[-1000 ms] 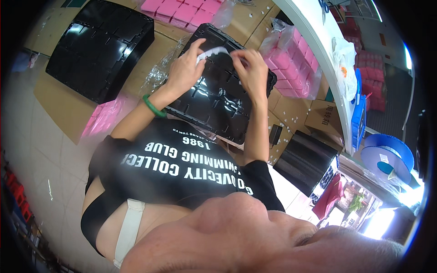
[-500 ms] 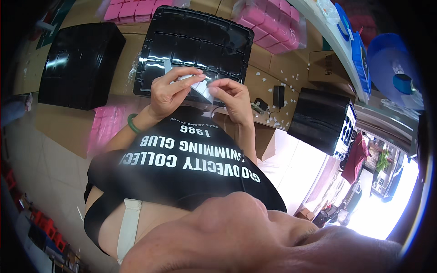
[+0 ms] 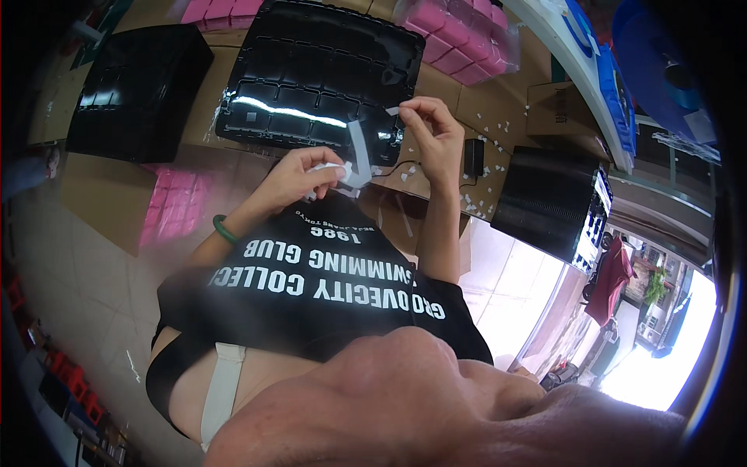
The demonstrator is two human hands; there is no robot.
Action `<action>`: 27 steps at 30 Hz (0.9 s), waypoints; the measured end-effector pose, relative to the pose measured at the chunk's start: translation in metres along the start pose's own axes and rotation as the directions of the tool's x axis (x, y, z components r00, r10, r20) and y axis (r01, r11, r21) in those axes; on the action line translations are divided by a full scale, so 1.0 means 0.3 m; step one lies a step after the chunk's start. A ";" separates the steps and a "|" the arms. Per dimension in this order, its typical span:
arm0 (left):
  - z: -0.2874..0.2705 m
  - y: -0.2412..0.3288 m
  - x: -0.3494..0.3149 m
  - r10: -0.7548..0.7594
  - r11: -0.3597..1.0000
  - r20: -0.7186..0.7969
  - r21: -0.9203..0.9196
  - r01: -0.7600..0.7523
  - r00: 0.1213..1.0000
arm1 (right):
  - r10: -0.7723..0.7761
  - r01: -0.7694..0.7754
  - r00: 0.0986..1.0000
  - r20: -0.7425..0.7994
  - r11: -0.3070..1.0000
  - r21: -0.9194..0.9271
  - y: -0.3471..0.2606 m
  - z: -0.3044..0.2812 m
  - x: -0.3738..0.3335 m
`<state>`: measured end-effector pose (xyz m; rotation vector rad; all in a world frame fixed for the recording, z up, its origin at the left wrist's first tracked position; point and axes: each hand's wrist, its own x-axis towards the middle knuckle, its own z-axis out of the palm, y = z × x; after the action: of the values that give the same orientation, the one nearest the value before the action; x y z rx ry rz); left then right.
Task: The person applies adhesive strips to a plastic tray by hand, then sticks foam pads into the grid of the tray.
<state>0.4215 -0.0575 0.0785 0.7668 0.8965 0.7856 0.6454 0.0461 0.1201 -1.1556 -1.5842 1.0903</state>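
A black moulded plastic tray [image 3: 305, 89], glossy and divided into several compartments, lies in front of me. My left hand [image 3: 298, 176], below its near edge, is closed on a folded white strip of stickers [image 3: 360, 156], one end of which sticks up over the tray's edge. Over the tray's near right side, my right hand [image 3: 437, 134] pinches a small whitish sticker [image 3: 393, 110] between thumb and fingertips. A small pale square [image 3: 251, 117] lies on the tray's near left part.
Stacks of black trays stand at left [image 3: 138, 92] and right [image 3: 545, 206]. Pink blocks [image 3: 459, 39] in clear wrap sit at the back right, more pink pieces [image 3: 177, 204] at lower left. White scraps and a black adapter [image 3: 473, 158] lie on the cardboard surface.
My hands have moved apart: the right went up and right with the small sticker, the left down with the strip. A pale square now shows on the tray's near left part.
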 end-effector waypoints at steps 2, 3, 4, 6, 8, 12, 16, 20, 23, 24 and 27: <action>0.020 -0.031 0.018 -0.048 0.995 0.173 0.097 0.032 0.984 | -0.007 0.008 1.000 0.002 0.988 -0.155 0.094 -0.061 0.119; 0.037 -0.028 0.025 -0.069 0.990 0.248 0.134 0.037 0.966 | -0.018 0.010 0.999 -0.036 0.978 -0.209 0.158 -0.091 0.185; 0.044 -0.026 0.023 -0.095 0.985 0.306 0.165 0.046 0.947 | -0.073 0.057 0.997 -0.028 0.923 -0.380 0.193 -0.092 0.243; 0.054 -0.021 0.023 -0.119 0.985 0.400 0.164 0.057 0.909 | 0.019 -0.035 0.999 -0.050 0.938 -0.344 0.237 -0.057 0.349; 0.062 0.010 0.027 -0.132 0.945 0.454 0.325 -0.026 0.881 | 0.009 -0.017 1.000 -0.019 0.877 -0.480 0.315 -0.043 0.437; 0.054 0.035 0.047 -0.045 0.925 0.482 0.352 -0.146 0.875 | 0.018 -0.004 1.000 0.021 0.837 -0.547 0.394 -0.005 0.513; 0.039 0.063 0.057 -0.090 0.931 0.487 0.351 -0.101 0.869 | -0.117 0.107 0.993 0.028 0.755 -0.647 0.414 0.000 0.501; 0.038 0.096 0.077 -0.135 0.930 0.482 0.364 -0.057 0.866 | -0.149 0.172 0.985 0.092 0.729 -0.662 0.384 -0.012 0.502; 0.045 0.098 0.087 -0.177 0.918 0.471 0.395 -0.027 0.865 | -0.086 0.131 0.991 0.100 0.711 -0.691 0.380 -0.013 0.516; 0.046 0.084 0.092 -0.136 0.922 0.482 0.381 -0.068 0.866 | -0.085 0.129 0.992 0.099 0.714 -0.688 0.380 -0.011 0.525; 0.054 0.079 0.099 -0.102 0.925 0.479 0.368 -0.093 0.872 | 0.142 -0.046 0.987 0.075 0.698 -0.715 0.374 -0.003 0.570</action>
<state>0.4415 -0.0249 0.0938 1.2446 0.5860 0.3739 0.6369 0.2331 0.0376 -1.7135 -2.1646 0.5963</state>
